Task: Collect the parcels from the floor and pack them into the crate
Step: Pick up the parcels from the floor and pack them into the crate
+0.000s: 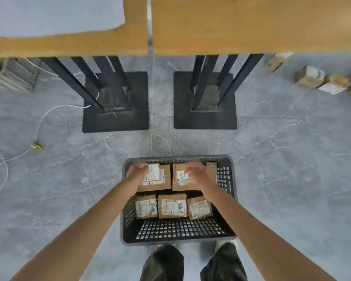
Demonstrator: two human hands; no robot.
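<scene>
A dark grey perforated crate (pixel 229 179) stands on the floor in front of my feet. Several cardboard parcels with white labels lie inside it: two larger ones in the far row and three smaller ones in the middle row. My left hand (pixel 137 171) grips the far left parcel (pixel 162 180) at its left edge. My right hand (pixel 198 173) hovers with curled fingers over the far right parcel (pixel 180 184), blurred by motion; whether it touches is unclear. The near strip of the crate floor is bare.
Two wooden tables (pixel 231 27) stand ahead on black pedestal bases (pixel 116 102). Several more cardboard parcels (pixel 310 77) lie on the floor at the far right. A white cable (pixel 43 120) runs across the floor on the left, near a grey ribbed box (pixel 10 76).
</scene>
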